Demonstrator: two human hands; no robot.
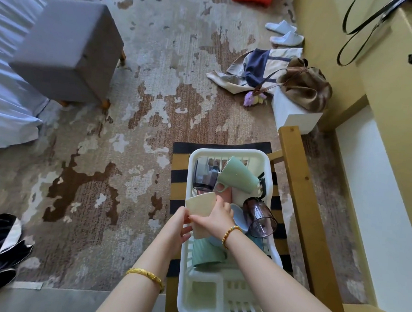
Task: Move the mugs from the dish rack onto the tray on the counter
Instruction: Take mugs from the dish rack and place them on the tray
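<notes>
While gripped by both hands [196, 223], a smooth, seemingly ceramic cream mug [201, 207].

dish rack [223, 297]: white glossy plastic | cream mug [201, 204]: matt | stool [67, 48]: grey cloth | carpet [142, 128]: rough

Two bare, sleeveless forearms are shown, the left wrist fitted with a broad, solid gold bangle [145, 277] of patterned surface, the right wrist with a slimmer bracelet [230, 236] of round golden-orange beads; no rings are seen.
</notes>
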